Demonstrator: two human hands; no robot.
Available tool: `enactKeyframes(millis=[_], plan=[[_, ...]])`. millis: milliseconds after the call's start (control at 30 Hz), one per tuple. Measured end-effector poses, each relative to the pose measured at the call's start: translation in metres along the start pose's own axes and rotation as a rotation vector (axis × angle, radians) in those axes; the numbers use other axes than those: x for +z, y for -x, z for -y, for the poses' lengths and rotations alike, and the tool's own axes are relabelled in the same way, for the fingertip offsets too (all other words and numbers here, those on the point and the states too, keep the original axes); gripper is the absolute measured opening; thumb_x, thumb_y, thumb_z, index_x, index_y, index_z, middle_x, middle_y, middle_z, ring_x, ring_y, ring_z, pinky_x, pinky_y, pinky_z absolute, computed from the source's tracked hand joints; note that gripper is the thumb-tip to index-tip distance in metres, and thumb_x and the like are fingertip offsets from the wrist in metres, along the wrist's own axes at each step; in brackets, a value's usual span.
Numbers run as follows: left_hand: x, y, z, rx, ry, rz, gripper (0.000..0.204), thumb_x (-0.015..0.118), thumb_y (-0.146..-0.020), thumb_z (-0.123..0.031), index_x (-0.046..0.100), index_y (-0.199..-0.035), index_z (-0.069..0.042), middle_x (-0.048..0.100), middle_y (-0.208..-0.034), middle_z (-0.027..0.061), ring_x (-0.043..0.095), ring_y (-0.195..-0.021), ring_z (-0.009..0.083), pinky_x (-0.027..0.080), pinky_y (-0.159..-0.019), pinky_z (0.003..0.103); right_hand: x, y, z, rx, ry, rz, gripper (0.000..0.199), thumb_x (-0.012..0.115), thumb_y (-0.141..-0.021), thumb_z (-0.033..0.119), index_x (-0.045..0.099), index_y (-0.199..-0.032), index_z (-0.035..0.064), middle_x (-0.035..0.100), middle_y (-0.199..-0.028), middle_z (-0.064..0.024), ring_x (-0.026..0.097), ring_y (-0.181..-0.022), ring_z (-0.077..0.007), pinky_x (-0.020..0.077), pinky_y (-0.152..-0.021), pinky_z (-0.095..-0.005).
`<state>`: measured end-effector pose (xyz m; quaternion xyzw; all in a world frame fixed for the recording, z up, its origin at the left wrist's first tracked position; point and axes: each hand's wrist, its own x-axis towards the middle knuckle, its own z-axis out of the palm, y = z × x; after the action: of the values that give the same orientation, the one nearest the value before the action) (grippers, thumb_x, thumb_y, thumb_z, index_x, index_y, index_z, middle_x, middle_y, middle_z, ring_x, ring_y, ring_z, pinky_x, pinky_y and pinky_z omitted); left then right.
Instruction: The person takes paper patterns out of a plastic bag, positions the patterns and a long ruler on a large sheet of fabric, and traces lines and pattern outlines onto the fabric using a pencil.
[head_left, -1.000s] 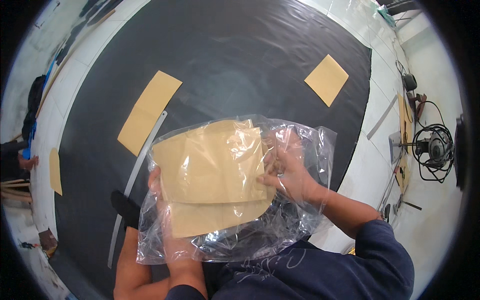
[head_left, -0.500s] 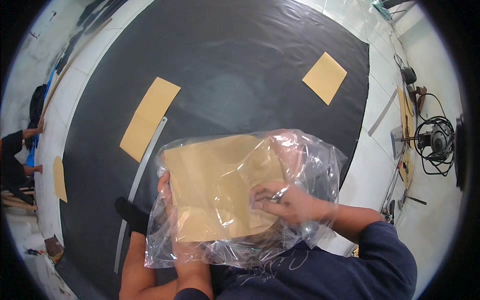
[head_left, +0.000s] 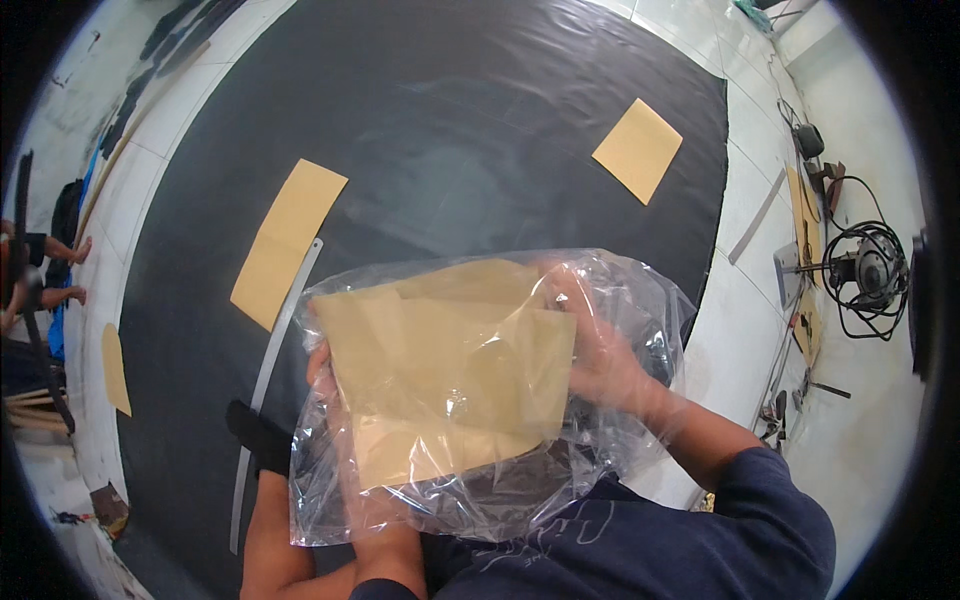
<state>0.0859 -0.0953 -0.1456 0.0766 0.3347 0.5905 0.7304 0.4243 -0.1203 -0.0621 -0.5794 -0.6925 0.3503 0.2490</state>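
Holding a clear plastic bag [head_left: 470,480] up in front of the chest, the person has both hands busy with it. Inside the bag sit several tan paper pieces [head_left: 450,370], stacked and overlapping, showing plainly through the film. The right hand [head_left: 600,355] is inside or behind the plastic at the right edge of the tan stack, fingers curled onto the sheets' edge, gripping them through the crinkled film. The left hand [head_left: 322,365] is mostly hidden behind the bag's left edge; only a bit of it peeks out, and it looks to be pinching the bag there, though how tightly the fingers close I cannot tell.

Below all this lies a big black cloth [head_left: 430,130] spread across the pale tiled floor [head_left: 745,300]. On the cloth rest a long tan strip [head_left: 288,240] to the left and a tan square [head_left: 637,150] far to the right, well apart from each other. A thin grey ruler [head_left: 270,370] runs just beside the strip, down past the bag. Off on the right, on the tiles, sits a machine with coiled black cable [head_left: 865,270].
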Motion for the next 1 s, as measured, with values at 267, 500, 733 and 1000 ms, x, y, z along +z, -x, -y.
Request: enactKeyframes(millis=[267,500,733,1000], plan=[[-0.011,-0.007,-0.002,0.021,-0.063,-0.019,0.051,0.044,-0.1,-0.038,0.057,-0.13,0.001,0.064,-0.122,0.019,0.066,-0.107,0.0313,0.056,-0.089,0.04,0.011,0.003,-0.021,-0.033,-0.163,-0.099,0.088,0.08,-0.079,0.027,0.035,-0.152,0.0099,0.042,-0.146,-0.0201,0.042,-0.133,-0.0387,0.0364,-0.112,-0.0443],[-0.017,-0.012,-0.011,-0.006,-0.027,0.123,0.051,0.045,-0.099,-0.036,0.054,-0.134,0.0,0.063,-0.125,0.0188,0.064,-0.111,0.0315,0.054,-0.093,0.041,0.012,0.013,0.06,-0.246,-0.498,0.691,0.062,0.067,-0.091,0.008,0.043,-0.148,0.0074,0.043,-0.15,-0.0142,0.045,-0.136,-0.0299,0.036,-0.114,-0.0398],[-0.023,-0.014,-0.012,-0.024,-0.041,0.116,0.05,0.045,-0.1,-0.036,0.053,-0.134,0.0,0.063,-0.125,0.0187,0.064,-0.111,0.0314,0.055,-0.092,0.041,0.019,0.028,0.078,-0.304,-0.704,0.788,0.069,0.062,-0.092,0.007,0.033,-0.154,0.0083,0.039,-0.155,-0.0142,0.041,-0.14,-0.0323,0.0336,-0.117,-0.039],[-0.03,-0.017,-0.016,-0.034,-0.049,0.107,0.049,0.044,-0.101,-0.035,0.053,-0.135,0.0,0.063,-0.126,0.0185,0.064,-0.111,0.0313,0.055,-0.092,0.041,0.019,0.03,0.086,-0.469,-0.632,0.801,0.077,0.062,-0.088,0.012,0.026,-0.156,0.0066,0.032,-0.158,-0.0185,0.04,-0.141,-0.0361,0.0379,-0.113,-0.0391]])
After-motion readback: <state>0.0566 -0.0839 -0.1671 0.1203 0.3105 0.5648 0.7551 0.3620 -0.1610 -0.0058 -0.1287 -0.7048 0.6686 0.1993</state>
